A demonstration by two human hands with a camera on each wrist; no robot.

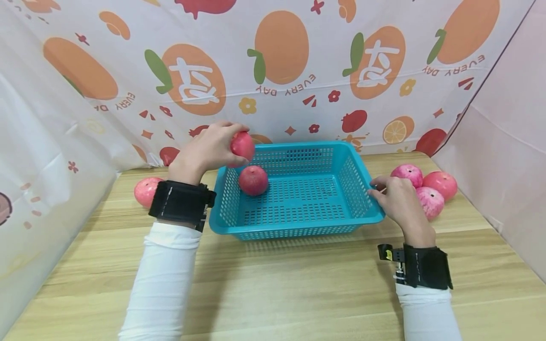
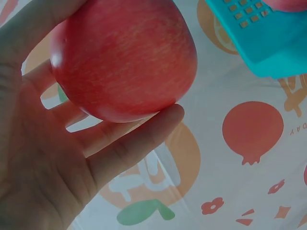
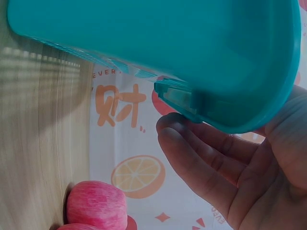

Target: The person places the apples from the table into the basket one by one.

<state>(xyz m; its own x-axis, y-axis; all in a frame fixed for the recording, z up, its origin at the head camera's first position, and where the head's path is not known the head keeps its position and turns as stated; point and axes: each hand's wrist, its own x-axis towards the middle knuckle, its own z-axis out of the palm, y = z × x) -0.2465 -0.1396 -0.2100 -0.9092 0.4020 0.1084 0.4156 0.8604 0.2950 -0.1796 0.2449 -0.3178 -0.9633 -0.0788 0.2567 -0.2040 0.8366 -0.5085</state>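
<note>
Fruit-printed cloth hangs behind a pale wooden table [image 1: 298, 284] in the head view. On it stands a teal perforated basket [image 1: 298, 222] with one apple inside [image 1: 253, 180]. The left hand [image 1: 209, 149] grips a red apple [image 1: 242, 145] just above the basket's far left corner, while the right hand [image 1: 398, 201] holds the basket's right rim. Three more apples [image 1: 426, 187] lie behind that hand, and another lone apple [image 1: 147, 192] sits at the left.

From the left wrist, the held apple [image 2: 124, 57] sits cupped on curled fingers [image 2: 139, 139]; it looks firm, smooth and fairly weighty, probably best cradled around its widest part.

From the right wrist, fingers [image 3: 201, 153] curl under the basket's rim [image 3: 230, 115], which looks light, stiff and thin.
</note>
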